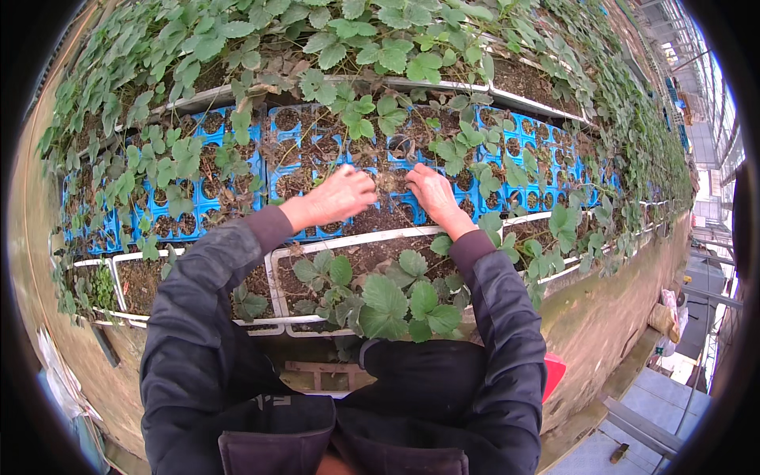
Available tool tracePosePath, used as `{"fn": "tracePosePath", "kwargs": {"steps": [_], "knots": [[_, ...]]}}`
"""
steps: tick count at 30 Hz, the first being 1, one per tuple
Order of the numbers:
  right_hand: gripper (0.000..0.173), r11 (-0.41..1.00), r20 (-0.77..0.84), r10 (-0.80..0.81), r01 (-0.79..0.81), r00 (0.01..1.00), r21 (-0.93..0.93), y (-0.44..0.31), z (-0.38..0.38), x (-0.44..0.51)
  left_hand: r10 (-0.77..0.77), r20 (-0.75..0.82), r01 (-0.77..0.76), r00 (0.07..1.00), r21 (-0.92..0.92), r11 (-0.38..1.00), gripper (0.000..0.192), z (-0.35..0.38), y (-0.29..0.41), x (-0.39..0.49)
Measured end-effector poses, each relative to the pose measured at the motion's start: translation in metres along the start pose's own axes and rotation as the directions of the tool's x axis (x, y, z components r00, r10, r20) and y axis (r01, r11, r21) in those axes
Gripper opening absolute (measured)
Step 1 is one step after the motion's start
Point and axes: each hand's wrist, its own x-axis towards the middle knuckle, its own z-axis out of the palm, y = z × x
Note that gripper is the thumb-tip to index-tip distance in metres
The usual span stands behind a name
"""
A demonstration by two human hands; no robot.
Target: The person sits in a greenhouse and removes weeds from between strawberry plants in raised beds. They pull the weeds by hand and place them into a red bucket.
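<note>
Over the blue plastic cell trays [285, 189], my left hand [333, 198] is slightly blurred, with its fingers curled together. My right hand [435, 195] bends its fingertips down onto the tray cells a little to the right. Brownish dry plant matter [390, 180] lies between the two hands; whether either hand pinches any of it is too small to tell. The cells contain dark soil. Strawberry plants [389, 113] with thin runners trail across the trays just beyond my fingers.
White-rimmed planter boxes [350, 240] run along the near side, with a large-leaved strawberry plant [386, 306] close to my lap. Another planter row [291, 86] with dense foliage stands behind the trays. A red object [553, 375] shows beside my right elbow.
</note>
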Motion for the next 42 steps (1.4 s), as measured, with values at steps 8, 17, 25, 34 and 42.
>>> {"fn": "tracePosePath", "kwargs": {"steps": [8,17,25,34,42], "knots": [[0.011,0.919,-0.173,0.155,-0.078,0.973,0.386,-0.027,-0.032,0.022,-0.135,-0.021,0.128,0.991,-0.199,0.972,0.015,0.024,0.013,-0.009],[0.009,0.41,0.123,0.452,-0.328,0.884,0.851,0.006,-0.074,-0.007,0.166,0.192,-0.212,0.967,0.25,0.945,0.008,0.014,0.033,0.017],[0.019,0.836,0.308,0.488,-0.538,0.817,0.103,0.067,-0.028,-0.068,0.133,0.153,-0.162,0.979,0.193,0.968,0.009,0.024,0.026,0.016],[0.021,0.867,0.383,0.451,-0.497,0.807,0.027,0.034,-0.038,-0.04,-0.029,-0.095,0.013,0.995,-0.17,0.985,0.011,-0.006,0.005,0.029],[0.021,0.991,0.4,0.133,-0.13,0.907,-0.036,-0.006,0.011,-0.018,-0.503,0.291,0.448,0.814,-0.865,0.225,0.012,-0.01,-0.019,0.03]]}}
